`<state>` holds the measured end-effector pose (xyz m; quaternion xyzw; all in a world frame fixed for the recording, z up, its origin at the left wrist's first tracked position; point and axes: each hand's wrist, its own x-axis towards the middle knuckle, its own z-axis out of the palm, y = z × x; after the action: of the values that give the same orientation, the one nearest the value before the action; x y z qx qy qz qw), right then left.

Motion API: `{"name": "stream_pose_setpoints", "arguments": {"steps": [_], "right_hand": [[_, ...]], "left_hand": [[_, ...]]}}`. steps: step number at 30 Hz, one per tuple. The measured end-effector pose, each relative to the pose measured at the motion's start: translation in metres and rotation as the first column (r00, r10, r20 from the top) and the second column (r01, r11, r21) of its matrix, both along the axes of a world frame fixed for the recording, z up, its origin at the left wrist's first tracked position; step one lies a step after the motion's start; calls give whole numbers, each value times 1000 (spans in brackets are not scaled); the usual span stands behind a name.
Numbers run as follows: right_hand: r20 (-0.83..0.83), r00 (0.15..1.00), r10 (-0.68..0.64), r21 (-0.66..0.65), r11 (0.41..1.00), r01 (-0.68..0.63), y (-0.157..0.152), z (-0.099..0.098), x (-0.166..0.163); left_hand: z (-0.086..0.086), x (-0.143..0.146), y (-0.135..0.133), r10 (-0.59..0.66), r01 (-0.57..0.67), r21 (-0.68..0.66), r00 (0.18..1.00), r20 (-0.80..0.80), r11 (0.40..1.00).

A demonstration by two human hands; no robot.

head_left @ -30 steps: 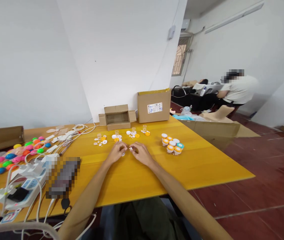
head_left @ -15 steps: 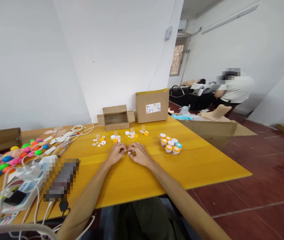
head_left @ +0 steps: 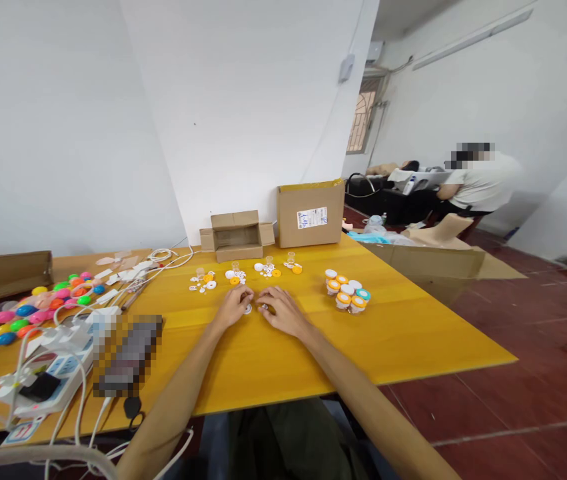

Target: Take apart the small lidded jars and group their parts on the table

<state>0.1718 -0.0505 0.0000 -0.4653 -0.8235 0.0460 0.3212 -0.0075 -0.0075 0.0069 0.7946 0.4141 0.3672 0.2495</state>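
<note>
My left hand is closed, with its fingertips at a small white round disc just above the wooden table. Beside it, my right hand pinches a small whitish piece too tiny to make out. A narrow gap separates the two hands. Beyond them lie several little groups of parts: clear cups, white discs, orange rings and small white bits. To the right of my right hand stands a cluster of small clear jars with orange, white and teal lids.
An open cardboard box and a closed carton stand at the back. On the left are colourful plastic balls, a power strip with cables and a blurred dark device. A person sits far right.
The view has shifted slightly, so everything sits a little farther right. My hands have drawn slightly apart at the fingertips, and the white disc by my left hand shows more.
</note>
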Motion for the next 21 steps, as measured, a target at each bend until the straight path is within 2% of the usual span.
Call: {"name": "stream_pose_setpoints", "arguments": {"steps": [13,21], "right_hand": [[102,994,-24,38,999,21,-3,1,-2],[119,991,-61,92,994,50,-2,-5,-4]], "left_hand": [[9,-7,-1,1,0,-54,1000,20,999],[7,-8,-3,6,-6,-78,1000,2,997]]}}
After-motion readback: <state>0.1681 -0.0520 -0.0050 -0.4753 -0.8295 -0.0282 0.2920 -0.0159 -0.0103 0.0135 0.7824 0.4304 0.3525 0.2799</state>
